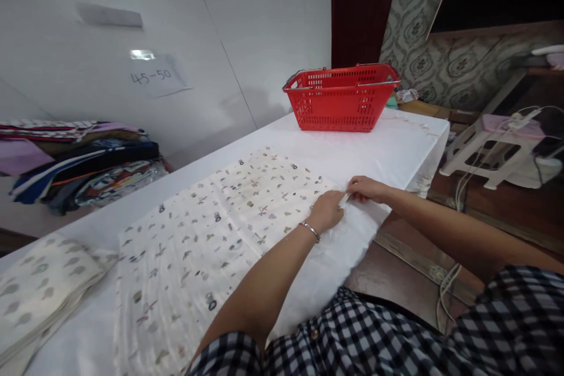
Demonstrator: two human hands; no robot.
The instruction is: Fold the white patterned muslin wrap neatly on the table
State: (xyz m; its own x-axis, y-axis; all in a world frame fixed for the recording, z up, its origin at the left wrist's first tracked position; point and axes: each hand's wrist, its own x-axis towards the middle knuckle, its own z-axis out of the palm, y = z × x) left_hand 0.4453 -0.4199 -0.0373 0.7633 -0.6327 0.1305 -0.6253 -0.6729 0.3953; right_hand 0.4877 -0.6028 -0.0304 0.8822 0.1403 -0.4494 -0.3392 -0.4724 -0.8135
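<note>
A thin white cloth with small printed motifs [220,217] lies spread flat over the table, with a crease across its middle. At its right-hand edge my left hand [327,211], with a silver bracelet on the wrist, pinches the fabric. Close beside it, my right hand [366,189] has its fingers closed on the same bit of edge. A small white strip of fabric shows between the two hands. The fingertips are partly hidden, and my left forearm covers part of the near side of the cloth.
A red plastic basket [339,107] stands on the white-covered table [374,153] at the back. Folded leaf-print cloth [44,288] lies at the left. Piled clothes [97,164] sit beyond the far edge. A white stool [493,150] and cables [447,288] are on the floor at right.
</note>
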